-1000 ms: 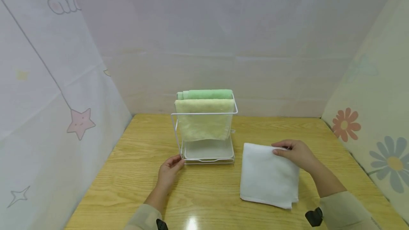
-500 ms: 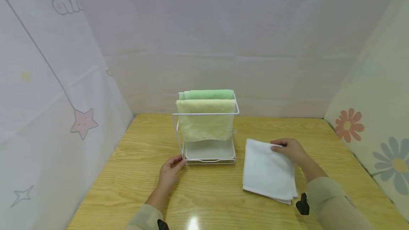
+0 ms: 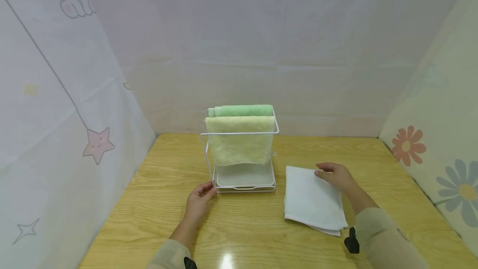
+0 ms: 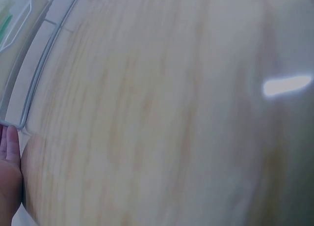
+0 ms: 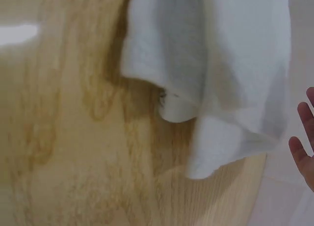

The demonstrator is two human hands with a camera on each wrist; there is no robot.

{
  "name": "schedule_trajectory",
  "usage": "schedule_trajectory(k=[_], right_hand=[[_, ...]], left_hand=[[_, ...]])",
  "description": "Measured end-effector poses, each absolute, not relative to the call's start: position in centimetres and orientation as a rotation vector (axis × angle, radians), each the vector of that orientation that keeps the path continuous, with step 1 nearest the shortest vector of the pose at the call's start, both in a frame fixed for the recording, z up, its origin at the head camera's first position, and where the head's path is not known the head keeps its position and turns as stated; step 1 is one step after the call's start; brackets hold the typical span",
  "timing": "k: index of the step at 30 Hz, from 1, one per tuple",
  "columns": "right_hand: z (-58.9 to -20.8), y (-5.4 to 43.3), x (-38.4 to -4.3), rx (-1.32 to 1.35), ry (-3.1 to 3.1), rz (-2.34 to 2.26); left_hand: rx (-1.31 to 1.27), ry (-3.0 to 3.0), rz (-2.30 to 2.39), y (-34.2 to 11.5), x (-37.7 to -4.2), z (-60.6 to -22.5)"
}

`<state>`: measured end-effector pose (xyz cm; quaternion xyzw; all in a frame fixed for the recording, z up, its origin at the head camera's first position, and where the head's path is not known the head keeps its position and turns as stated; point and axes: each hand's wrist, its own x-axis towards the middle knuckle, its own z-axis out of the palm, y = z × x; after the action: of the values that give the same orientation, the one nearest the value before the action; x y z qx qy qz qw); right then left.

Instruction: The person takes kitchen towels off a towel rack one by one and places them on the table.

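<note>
My left hand point(image 3: 198, 202) pinches the lower front left corner of a white wire towel rack point(image 3: 207, 157); its fingertips also meet the wire frame point(image 4: 37, 78) in the left wrist view. Over the rack's bars hang a pale yellow towel point(image 3: 239, 144) and, behind it, a green towel point(image 3: 246, 110). To the rack's right is a folded white towel point(image 3: 313, 198), its lower layers slightly fanned. My right hand point(image 3: 334, 175) is at its upper right edge. In the right wrist view, the fingers point(image 5: 305, 115) look spread and apart from the blurred white towel point(image 5: 245, 54).
A shallow white tray point(image 3: 244, 176) sits in the rack's base. Everything stands on a wooden table point(image 3: 242, 227). Printed cloth walls point(image 3: 246, 53) enclose the back and both sides. A small white tag point(image 3: 274, 153) shows by the yellow towel.
The right hand and the white towel have shifted slightly left; the towel's bottom edge has turned and drawn in. The hand's hold on it has loosened. The left hand has stayed at the rack.
</note>
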<state>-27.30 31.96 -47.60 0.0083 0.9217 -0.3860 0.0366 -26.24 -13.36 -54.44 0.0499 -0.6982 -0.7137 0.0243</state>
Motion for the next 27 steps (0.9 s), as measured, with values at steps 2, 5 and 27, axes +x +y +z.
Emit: schedule_trajectory(k=[2,5,27], right_hand=[[-47.6,31.8,-26.7,0.007,2.845,-1.148],[-48.0,31.1,-25.5,-0.02,2.841,-1.137],[-49.8,22.4,-17.8,-0.075,3.121,-0.642]], left_hand=[[0.153,-2.157,-2.215,-13.3,-26.2,-54.4],[0.154,-2.157,-2.223,-13.2,-26.2,-54.2],[0.184,-2.181,-2.23,-13.3,-26.2,-54.0]])
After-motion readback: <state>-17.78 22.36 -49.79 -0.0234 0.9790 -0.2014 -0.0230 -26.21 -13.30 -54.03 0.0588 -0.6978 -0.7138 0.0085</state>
